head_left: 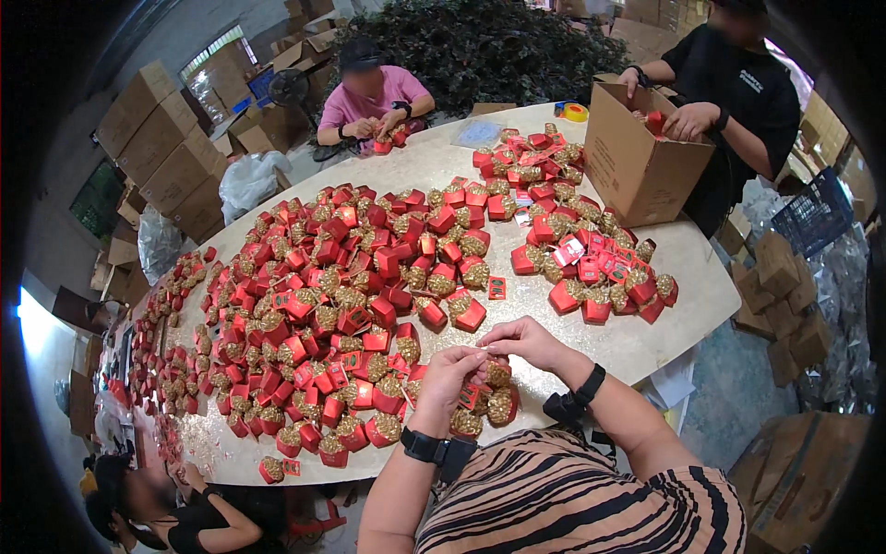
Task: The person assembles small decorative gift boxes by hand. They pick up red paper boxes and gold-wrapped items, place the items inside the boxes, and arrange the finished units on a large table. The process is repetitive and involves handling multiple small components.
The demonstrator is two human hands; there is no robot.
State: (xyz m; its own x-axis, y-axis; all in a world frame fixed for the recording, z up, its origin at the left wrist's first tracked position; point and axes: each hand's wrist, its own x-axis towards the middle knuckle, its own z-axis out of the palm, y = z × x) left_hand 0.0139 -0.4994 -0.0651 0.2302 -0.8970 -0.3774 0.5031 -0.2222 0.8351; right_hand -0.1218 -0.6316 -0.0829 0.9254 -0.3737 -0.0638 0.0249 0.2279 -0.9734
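At the near edge of the table, my left hand (448,380) and my right hand (531,343) meet with their fingertips pinched together. What they pinch is too small to make out. Just below my fingers are several small ornaments with gold, bumpy tops, one gold ornament (503,406) among them. A red printed tag (469,397) shows beside my left fingers. To the left spreads a big heap of red and gold ornaments (323,305), and a smaller cluster of ornaments (600,268) lies beyond my right hand. A single red tag (496,288) lies flat between them.
The pale table (683,295) curves around me. Across it at the right, a person packs an open cardboard box (637,157). At the far side another person in pink (374,102) handles a red ornament. Yellow tape (575,113) lies near the box. Stacked cartons (166,148) stand at left.
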